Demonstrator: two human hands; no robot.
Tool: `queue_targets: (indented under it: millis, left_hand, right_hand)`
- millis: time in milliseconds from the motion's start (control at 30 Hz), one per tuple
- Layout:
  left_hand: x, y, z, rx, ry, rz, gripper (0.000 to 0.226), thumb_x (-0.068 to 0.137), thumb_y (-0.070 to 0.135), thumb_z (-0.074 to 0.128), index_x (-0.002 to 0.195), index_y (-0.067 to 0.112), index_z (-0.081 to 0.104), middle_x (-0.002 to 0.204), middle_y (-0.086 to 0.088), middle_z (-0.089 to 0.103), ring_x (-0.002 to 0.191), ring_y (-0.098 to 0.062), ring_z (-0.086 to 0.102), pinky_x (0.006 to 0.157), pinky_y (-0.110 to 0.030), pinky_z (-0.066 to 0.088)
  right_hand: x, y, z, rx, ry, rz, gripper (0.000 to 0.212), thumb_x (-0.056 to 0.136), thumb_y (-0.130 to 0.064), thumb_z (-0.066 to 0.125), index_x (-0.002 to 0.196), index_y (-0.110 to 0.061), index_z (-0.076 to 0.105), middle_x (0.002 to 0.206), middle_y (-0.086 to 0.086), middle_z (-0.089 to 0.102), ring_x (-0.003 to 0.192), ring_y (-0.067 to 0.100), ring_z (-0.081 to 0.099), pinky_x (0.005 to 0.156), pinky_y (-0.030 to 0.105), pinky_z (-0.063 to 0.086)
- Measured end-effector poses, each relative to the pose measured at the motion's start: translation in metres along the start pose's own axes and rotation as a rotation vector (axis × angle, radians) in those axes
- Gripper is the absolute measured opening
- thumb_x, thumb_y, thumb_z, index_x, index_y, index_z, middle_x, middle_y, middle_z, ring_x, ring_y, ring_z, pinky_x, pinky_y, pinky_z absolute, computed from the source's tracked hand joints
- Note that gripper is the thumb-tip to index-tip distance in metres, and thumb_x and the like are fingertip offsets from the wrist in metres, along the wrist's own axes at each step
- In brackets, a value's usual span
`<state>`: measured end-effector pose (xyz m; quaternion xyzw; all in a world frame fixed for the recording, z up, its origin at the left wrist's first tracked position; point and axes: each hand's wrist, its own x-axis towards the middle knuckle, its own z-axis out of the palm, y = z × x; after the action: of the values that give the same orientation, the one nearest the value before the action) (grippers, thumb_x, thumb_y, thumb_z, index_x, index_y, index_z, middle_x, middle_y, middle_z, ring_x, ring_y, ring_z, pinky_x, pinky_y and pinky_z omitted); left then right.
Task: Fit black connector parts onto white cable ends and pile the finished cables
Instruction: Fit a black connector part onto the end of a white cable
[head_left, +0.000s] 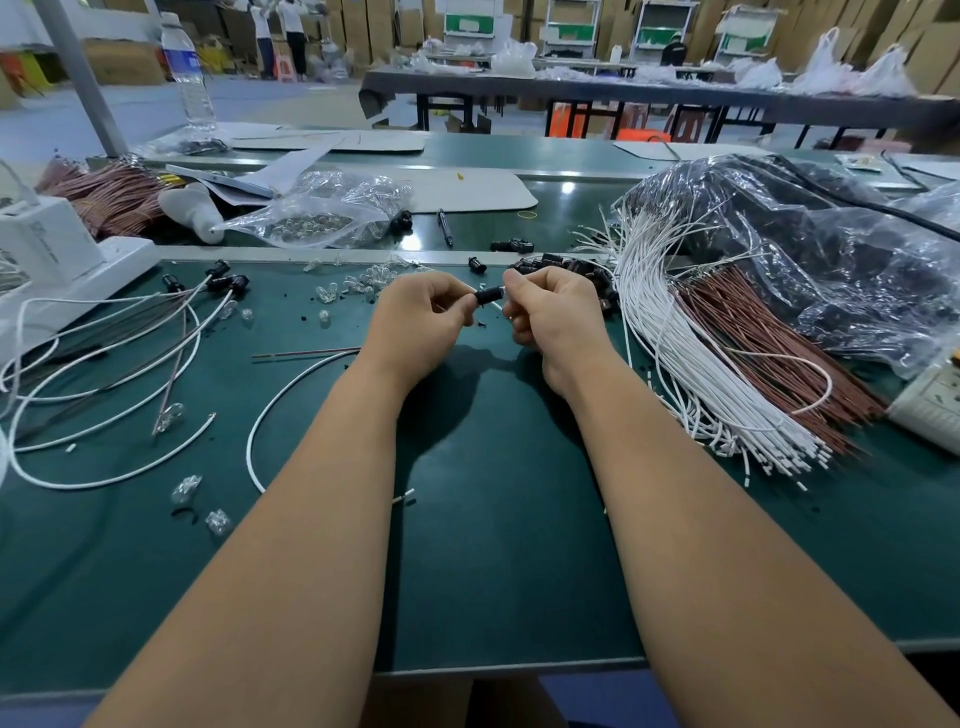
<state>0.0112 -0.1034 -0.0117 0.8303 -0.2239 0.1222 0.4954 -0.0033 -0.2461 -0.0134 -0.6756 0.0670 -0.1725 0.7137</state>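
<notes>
Head view: left hand (423, 317) and right hand (553, 312) pinch a black connector (487, 296) over the green bench (467, 545) in a warehouse.

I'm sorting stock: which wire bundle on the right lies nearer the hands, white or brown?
The white wire bundle: it lies just beside the right hand, while the brown bundle lies beyond it.

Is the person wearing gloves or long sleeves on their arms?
No. The left hand and right hand are bare, with no gloves, rings or watch showing. Both forearms are uncovered as far as the picture shows; no sleeve is visible.
</notes>
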Motion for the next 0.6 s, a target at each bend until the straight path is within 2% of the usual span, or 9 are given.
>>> queue_targets:
  millis: [100, 167, 300, 367, 467, 600]
  left_hand:
    - [0.0, -0.002, -0.001, 0.004, 0.003, -0.01, 0.016, 0.09, 0.007, 0.062, 0.075, 0.01, 0.07, 0.061, 0.001, 0.061, 0.045, -0.002, 0.038, 0.048, -0.012, 0.03]
    - [0.0, -0.003, -0.001, 0.011, 0.009, -0.013, 0.021, 0.089, 0.007, 0.063, 0.069, 0.01, 0.068, 0.052, 0.006, 0.054, 0.041, -0.003, 0.036, 0.045, -0.012, 0.026]
    - [0.0, -0.003, -0.004, -0.009, 0.011, -0.029, 0.021, 0.089, 0.006, 0.062, 0.069, 0.007, 0.069, 0.048, 0.011, 0.053, 0.038, -0.003, 0.034, 0.043, -0.012, 0.026]
    - [0.0, -0.004, -0.007, -0.013, -0.01, -0.036, 0.024, 0.089, 0.006, 0.062, 0.065, 0.008, 0.067, 0.041, 0.012, 0.047, 0.037, -0.004, 0.032, 0.042, -0.012, 0.025]
    - [0.0, -0.005, -0.011, -0.001, -0.036, -0.041, 0.026, 0.089, 0.008, 0.063, 0.063, 0.009, 0.066, 0.045, 0.005, 0.045, 0.037, -0.005, 0.03, 0.042, -0.014, 0.024]
    - [0.0, -0.005, -0.012, -0.014, -0.043, -0.056, 0.025, 0.088, 0.008, 0.064, 0.064, 0.01, 0.068, 0.047, 0.004, 0.05, 0.038, -0.004, 0.031, 0.043, -0.015, 0.026]
  right_hand:
    - [-0.001, 0.002, 0.001, -0.078, -0.013, -0.024, 0.025, 0.094, -0.014, 0.061, 0.071, -0.011, 0.053, 0.054, -0.001, 0.055, 0.039, 0.005, 0.042, 0.042, 0.018, 0.037]
    - [-0.002, 0.002, 0.002, -0.109, -0.013, -0.045, 0.026, 0.094, -0.013, 0.061, 0.069, -0.011, 0.052, 0.054, -0.001, 0.054, 0.038, 0.004, 0.042, 0.041, 0.017, 0.037]
    - [-0.003, 0.001, 0.004, -0.124, -0.029, -0.076, 0.028, 0.094, -0.014, 0.061, 0.068, -0.011, 0.051, 0.049, -0.004, 0.052, 0.037, 0.004, 0.04, 0.04, 0.017, 0.035]
    - [-0.004, 0.001, 0.004, -0.146, -0.056, -0.094, 0.028, 0.095, -0.015, 0.061, 0.069, -0.012, 0.051, 0.046, -0.007, 0.053, 0.038, 0.005, 0.041, 0.041, 0.017, 0.035]
    - [-0.005, 0.0, 0.005, -0.183, -0.1, -0.086, 0.026, 0.097, -0.018, 0.058, 0.072, -0.012, 0.051, 0.047, -0.007, 0.055, 0.038, 0.004, 0.045, 0.041, 0.017, 0.038]
    - [-0.007, -0.001, 0.003, -0.242, -0.143, -0.093, 0.026, 0.098, -0.018, 0.056, 0.073, -0.012, 0.049, 0.047, -0.006, 0.057, 0.038, 0.005, 0.047, 0.04, 0.017, 0.039]
